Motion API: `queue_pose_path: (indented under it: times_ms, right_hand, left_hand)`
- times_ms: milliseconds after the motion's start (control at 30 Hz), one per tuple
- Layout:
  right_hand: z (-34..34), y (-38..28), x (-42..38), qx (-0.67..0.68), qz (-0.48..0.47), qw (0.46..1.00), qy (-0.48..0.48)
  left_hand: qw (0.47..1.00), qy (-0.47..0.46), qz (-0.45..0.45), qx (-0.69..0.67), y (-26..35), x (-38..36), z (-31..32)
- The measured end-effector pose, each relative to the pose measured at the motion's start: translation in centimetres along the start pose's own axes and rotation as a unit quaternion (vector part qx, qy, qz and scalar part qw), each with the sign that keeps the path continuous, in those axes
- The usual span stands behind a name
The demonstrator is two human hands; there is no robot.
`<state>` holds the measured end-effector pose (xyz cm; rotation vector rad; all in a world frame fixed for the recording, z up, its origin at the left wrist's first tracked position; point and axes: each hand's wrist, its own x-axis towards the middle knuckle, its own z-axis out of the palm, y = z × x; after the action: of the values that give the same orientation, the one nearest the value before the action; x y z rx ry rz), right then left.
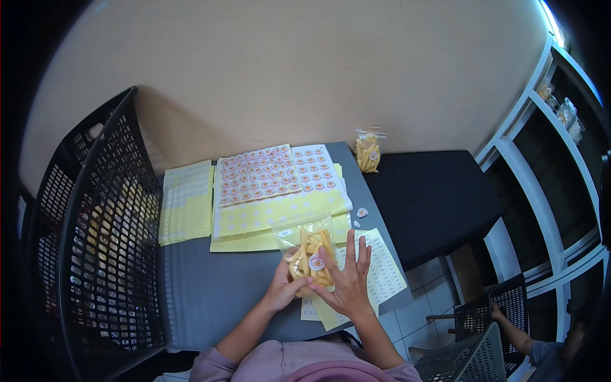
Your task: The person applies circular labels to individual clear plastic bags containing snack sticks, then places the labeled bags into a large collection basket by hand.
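My left hand [284, 286] grips the lower left of a clear plastic bag of yellow stick snacks [307, 245], its thumb across the front. A round sticker [316, 261] is on the bag's front, and a small white label sits near its top left corner. My right hand [346, 285] is open with fingers spread; its index fingertip is at the round sticker and its thumb is by the bag's lower edge. Under and behind the hands lie sheets of small labels [380, 267] and sheets of round stickers [261, 175].
A tall black crate [111, 254] full of bags stands left on the grey table [210, 286]. Another snack bag [368, 151] stands by the wall at a black surface [433, 197]. Yellow label sheets [186, 204] lie left. At lower right is another person's arm [511, 328] near crates.
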<state>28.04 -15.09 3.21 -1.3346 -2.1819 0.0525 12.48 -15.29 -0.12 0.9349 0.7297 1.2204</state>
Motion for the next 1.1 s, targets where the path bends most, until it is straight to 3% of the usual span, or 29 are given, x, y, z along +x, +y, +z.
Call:
queue_pose_path:
  times_ms: [133, 300, 367, 433, 500, 567, 633, 700, 833, 900, 933, 967, 1033, 1067, 1100]
  right_hand:
    - [-0.4, 0.3, -0.1, -0.010, 0.016, 1.000, -0.014]
    - [0.5, 1.4, -1.2, 0.008, -0.095, 0.995, -0.030]
    - [0.4, 2.0, -0.8, 0.018, -0.092, 0.996, -0.011]
    - [0.0, 2.5, 0.0, 0.163, 0.001, 0.986, 0.027]
    - [-0.7, 2.9, 0.8, 0.175, -0.008, 0.984, 0.043]
    - [-1.1, 2.9, 1.5, 0.444, 0.095, 0.887, -0.081]
    - [0.5, 3.4, 1.5, 0.452, 0.113, 0.881, -0.085]
    - [1.4, 3.9, 2.0, 0.501, 0.123, 0.831, -0.208]
    - [1.2, 6.7, 5.4, 0.556, 0.141, 0.799, -0.181]
    - [1.1, 11.3, 8.8, 0.603, 0.154, 0.781, -0.052]
    - [1.2, 14.3, 11.0, 0.587, 0.130, 0.798, 0.050]
    - [0.7, 16.5, 13.0, 0.588, 0.182, 0.782, 0.104]
    - [2.7, 24.3, 15.4, 0.547, 0.219, 0.795, 0.143]
    - [3.6, 26.9, 15.8, 0.546, 0.219, 0.796, 0.142]
    - [4.6, 29.0, 16.2, 0.555, 0.242, 0.788, 0.112]
  left_hand:
    - [0.998, 0.025, -0.013, -0.052, -0.6, 0.0, 0.1]
    - [0.998, 0.041, 0.007, -0.049, -0.7, 0.0, 0.4]
    - [0.998, 0.060, 0.013, 0.025, -0.4, 0.2, 0.3]
    - [0.998, 0.061, 0.004, 0.025, -0.3, 0.2, 0.2]
    - [0.999, 0.041, -0.004, -0.022, 0.1, 0.0, 0.4]
    - [0.999, 0.031, -0.017, -0.003, 0.3, 0.0, 0.5]
    - [0.996, 0.044, 0.034, 0.070, -0.2, 0.0, 0.4]
    - [0.990, 0.034, 0.060, 0.123, -0.6, 0.2, 0.0]
    - [0.981, 0.044, 0.109, 0.152, -0.9, 0.6, 0.2]
    - [0.958, 0.041, 0.172, 0.227, -0.3, 1.3, -0.1]
    - [0.956, 0.104, 0.208, 0.181, -0.3, 1.5, 0.4]
    - [0.955, 0.102, 0.209, 0.182, -0.5, 1.5, -0.3]
    - [0.956, 0.077, 0.148, 0.241, -1.3, 1.5, -1.7]
    - [0.960, 0.139, 0.161, 0.184, -0.3, 1.8, 0.2]
    - [0.960, 0.140, 0.161, 0.183, -0.5, 2.0, -0.1]
